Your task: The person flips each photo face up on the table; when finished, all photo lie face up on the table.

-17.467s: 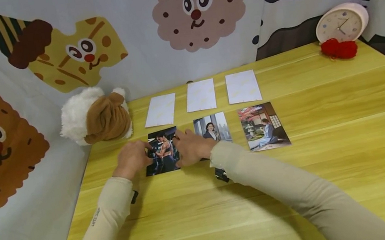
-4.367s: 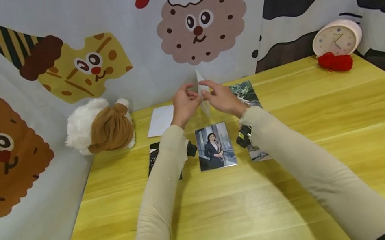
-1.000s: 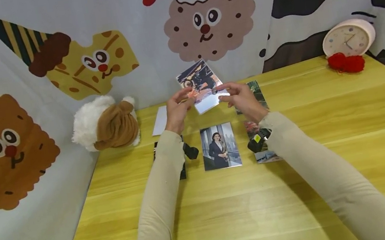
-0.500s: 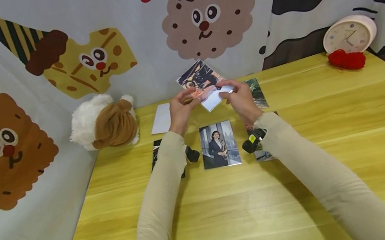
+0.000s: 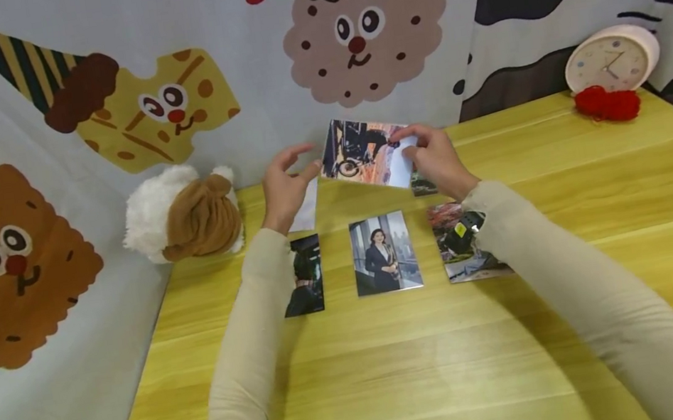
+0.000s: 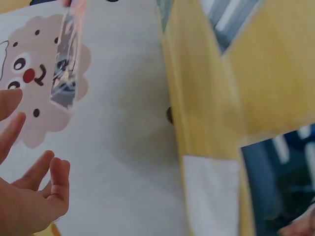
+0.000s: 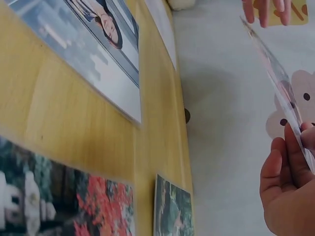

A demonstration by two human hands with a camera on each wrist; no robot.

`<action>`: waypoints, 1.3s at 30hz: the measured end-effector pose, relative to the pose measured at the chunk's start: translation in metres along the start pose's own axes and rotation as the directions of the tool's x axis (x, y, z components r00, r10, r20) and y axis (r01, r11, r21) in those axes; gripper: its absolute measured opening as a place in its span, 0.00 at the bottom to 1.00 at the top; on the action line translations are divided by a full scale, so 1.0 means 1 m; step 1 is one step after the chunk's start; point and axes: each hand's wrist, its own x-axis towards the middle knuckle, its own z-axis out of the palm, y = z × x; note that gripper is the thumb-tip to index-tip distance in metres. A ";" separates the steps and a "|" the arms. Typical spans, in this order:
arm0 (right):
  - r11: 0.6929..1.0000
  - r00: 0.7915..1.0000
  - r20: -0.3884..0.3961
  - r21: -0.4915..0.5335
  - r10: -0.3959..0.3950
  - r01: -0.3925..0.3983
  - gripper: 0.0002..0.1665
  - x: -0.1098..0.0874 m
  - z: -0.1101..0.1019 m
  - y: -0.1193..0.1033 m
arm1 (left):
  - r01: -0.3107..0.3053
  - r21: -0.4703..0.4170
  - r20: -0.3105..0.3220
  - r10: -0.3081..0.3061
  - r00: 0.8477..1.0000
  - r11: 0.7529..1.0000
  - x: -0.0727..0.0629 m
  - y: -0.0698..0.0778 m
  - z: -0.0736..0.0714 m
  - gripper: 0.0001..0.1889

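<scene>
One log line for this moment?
right hand: pinches motorcycle photo above table | left hand: beside photo, not touching | suited-woman photo: flat on table | white card: partly hidden

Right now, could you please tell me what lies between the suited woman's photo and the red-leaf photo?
The head view shows only bare tabletop between the suited woman's photo and the red-leaf photo.

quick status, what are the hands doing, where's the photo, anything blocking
Right hand pinching photo showing a wheel. Photo held above table, picture side visible. Left hand beside it, not touching. Nothing visibly in the way.
</scene>
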 end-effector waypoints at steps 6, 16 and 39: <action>0.998 0.999 0.028 -0.061 -0.027 0.029 0.20 0.000 -0.001 -0.001 | -0.101 0.159 0.100 0.086 0.991 0.982 0.009 0.012 -0.002 0.15; 0.979 0.992 0.089 -0.174 -0.089 0.103 0.14 -0.003 0.001 -0.004 | -0.213 0.216 0.428 0.104 0.898 0.953 0.020 0.030 0.008 0.13; 0.996 0.992 0.101 0.052 -0.077 0.072 0.13 0.002 0.002 -0.010 | 0.129 0.040 0.462 -0.133 0.877 0.991 0.014 0.016 0.010 0.10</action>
